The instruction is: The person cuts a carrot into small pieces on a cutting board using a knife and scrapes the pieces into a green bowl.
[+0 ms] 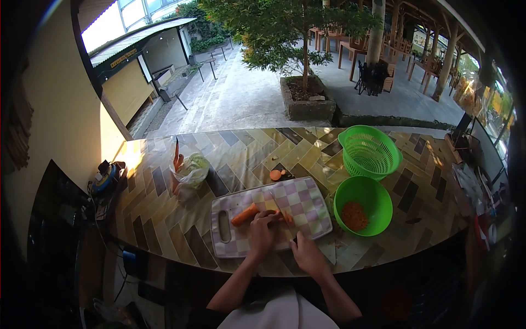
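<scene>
A checkered white-and-purple cutting board (249,242) lies on the table in front of me. My left hand (262,232) is closed over a piece of carrot on it, mostly hidden under my fingers. Another length of carrot (244,214) rests just left of that hand. My right hand (310,256) grips the dark handle of a knife (284,213), whose blade points away from me across the board. Small cut carrot bits (288,218) lie beside the blade. A green bowl (382,204) to the right holds chopped carrot (354,215).
Behind the bowl stands a green colander (370,153). Carrot ends (275,175) lie past the board's far edge. On the left sits a plastic bag (192,171) of vegetables. The wood-patterned tabletop (164,219) has a curved near edge. A planter (308,104) with a tree stands beyond.
</scene>
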Demonstrator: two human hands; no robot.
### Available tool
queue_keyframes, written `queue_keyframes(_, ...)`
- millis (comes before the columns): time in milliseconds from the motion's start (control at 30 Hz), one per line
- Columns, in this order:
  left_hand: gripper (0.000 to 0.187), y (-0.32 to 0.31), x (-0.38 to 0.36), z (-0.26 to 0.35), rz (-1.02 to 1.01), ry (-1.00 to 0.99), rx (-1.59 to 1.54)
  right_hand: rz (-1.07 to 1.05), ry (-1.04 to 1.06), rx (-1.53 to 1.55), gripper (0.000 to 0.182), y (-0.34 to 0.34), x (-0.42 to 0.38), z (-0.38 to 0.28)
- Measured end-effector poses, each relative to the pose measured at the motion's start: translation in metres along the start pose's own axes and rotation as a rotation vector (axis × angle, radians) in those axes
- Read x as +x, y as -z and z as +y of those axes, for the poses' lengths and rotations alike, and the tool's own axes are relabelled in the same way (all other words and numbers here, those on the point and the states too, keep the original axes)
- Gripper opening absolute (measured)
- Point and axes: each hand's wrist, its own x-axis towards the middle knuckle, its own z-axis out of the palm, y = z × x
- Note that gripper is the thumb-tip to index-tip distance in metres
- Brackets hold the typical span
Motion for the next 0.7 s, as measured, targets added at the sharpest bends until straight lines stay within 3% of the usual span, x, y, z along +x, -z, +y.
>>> queue_keyframes(367,0.024,0.003,0.000,0.004,-0.040,0.022,-0.009,-0.137,-0.052,-0.057,0.029,0.003,0.013,-0.004)
queue_keyframes(700,0.027,0.000,-0.003,-0.007,-0.007,-0.068,0.061,-0.094,-0.114,-0.191,0.029,-0.003,0.014,-0.019)
